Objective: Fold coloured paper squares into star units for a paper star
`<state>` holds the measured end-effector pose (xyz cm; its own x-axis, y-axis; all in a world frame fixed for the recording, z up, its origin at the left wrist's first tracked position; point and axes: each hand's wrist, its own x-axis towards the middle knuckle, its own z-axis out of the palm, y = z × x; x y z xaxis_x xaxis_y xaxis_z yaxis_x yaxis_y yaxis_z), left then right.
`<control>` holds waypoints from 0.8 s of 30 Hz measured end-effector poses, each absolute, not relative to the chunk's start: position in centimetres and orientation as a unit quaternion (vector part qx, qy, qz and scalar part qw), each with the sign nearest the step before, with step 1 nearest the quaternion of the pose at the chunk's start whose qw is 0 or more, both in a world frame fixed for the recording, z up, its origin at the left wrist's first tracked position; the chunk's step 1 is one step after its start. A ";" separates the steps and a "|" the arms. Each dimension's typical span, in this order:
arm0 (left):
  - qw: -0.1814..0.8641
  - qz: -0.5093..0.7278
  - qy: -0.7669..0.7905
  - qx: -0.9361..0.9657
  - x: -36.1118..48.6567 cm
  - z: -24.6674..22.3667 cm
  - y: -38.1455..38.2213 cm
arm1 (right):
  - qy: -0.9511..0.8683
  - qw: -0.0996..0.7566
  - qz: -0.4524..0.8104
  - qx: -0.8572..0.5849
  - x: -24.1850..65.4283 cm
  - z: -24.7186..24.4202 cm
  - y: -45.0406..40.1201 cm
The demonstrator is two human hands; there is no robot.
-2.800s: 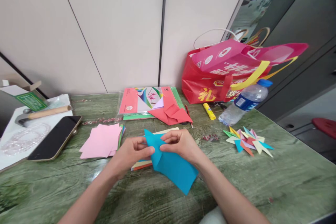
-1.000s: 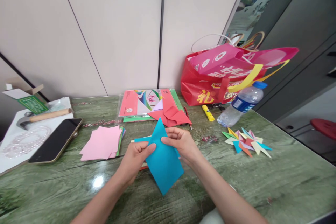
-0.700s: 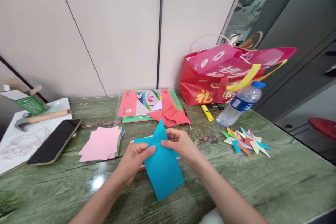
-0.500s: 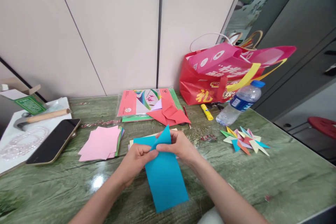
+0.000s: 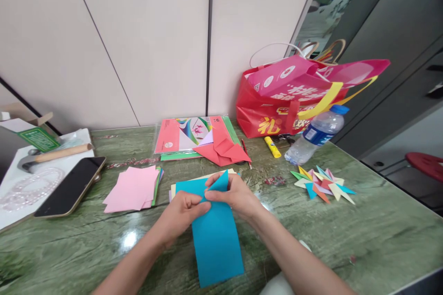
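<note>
A white glare (image 5: 130,239) (small, soft-edged) sits on the table (image 5: 367,239) left of the left hand (image 5: 182,214); the wall (image 5: 155,41) beyond is bright, the grey panels (image 5: 391,27) far to its right dim.

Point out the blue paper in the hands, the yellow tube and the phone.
Blue paper (image 5: 218,242): head view, on its broad flat part.
Yellow tube (image 5: 272,147): head view, on the middle of its barrel.
Phone (image 5: 70,187): head view, on the middle of its dark screen.

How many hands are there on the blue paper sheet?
2: the left hand pinches the blue paper sheet near its upper left edge, and the right hand grips its raised upper right corner. No other hand shows.
</note>
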<state>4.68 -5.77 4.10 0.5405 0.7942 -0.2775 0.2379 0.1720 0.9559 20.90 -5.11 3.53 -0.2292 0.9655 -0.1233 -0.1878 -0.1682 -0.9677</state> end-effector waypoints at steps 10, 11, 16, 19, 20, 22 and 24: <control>0.604 0.160 0.436 0.648 4.8 4.0 -6.0 | -0.371 0.536 0.609 -0.452 23.6 2.7 -3.0; 0.605 0.155 0.435 0.649 4.9 4.0 -6.1 | -0.354 0.556 0.599 -0.454 24.3 2.7 -2.6; 0.611 0.155 0.451 0.632 4.6 4.1 -5.8 | -0.356 0.601 0.575 -0.426 25.3 3.2 -2.5; 0.607 0.158 0.455 0.633 4.2 4.1 -5.5 | -0.470 0.515 0.593 -0.403 24.0 3.4 -3.3; 0.606 0.157 0.454 0.633 4.1 4.1 -5.4 | -0.496 0.491 0.596 -0.397 23.5 3.3 -3.6; 0.606 0.151 0.453 0.636 4.0 4.1 -5.3 | -0.523 0.454 0.606 -0.391 22.8 3.1 -3.9; 0.604 0.138 0.453 0.641 3.9 4.1 -5.3 | -0.541 0.433 0.607 -0.389 22.4 2.9 -4.1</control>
<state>3.89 -5.28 4.14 0.5515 0.7476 -0.3700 0.4131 0.1405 0.8998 22.45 -4.08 2.90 -0.3223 0.9466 -0.0050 -0.1047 -0.0409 -0.9937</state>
